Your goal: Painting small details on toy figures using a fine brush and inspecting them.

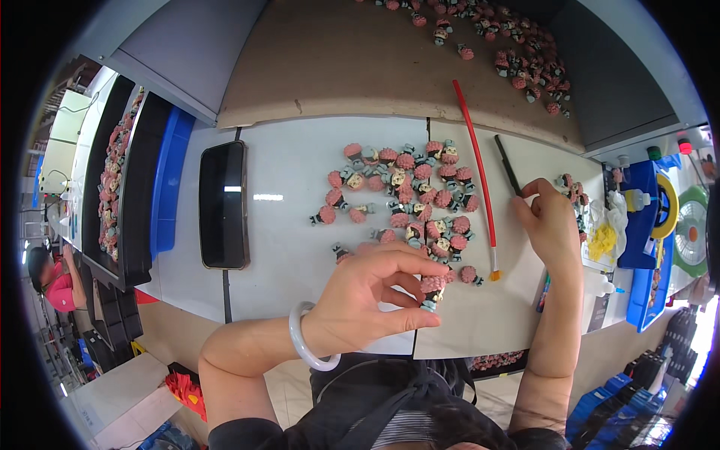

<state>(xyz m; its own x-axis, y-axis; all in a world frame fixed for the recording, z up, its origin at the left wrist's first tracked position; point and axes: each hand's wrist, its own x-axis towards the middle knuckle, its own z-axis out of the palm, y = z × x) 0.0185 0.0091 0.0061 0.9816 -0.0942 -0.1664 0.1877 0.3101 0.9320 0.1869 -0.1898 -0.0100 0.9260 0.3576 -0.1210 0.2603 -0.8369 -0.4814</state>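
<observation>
My left hand [367, 289], with a pale bangle at its wrist, pinches a small figurine [432, 291] between thumb and fingers near the table's front edge. The figurine has a pink bumpy top, a dark middle and a pale blue-green base. To the right, my right hand [550, 217] is closed with thumb and fingertips on the lower end of a slim black pen [507, 161]. Whether the pen is lifted off the table I cannot tell. Between the hands lies a long red paintbrush [480, 169], its bristles toward me. Many similar figurines [405, 184] lie scattered beyond my left hand.
A black phone [223, 206] lies at the left of the white table [277, 277]. More figurines [525, 67] are heaped on the brown cardboard at the back. A black tray [135, 187] and blue bin [169, 180] stand left; tape [665, 206] and a green fan [690, 231] are right.
</observation>
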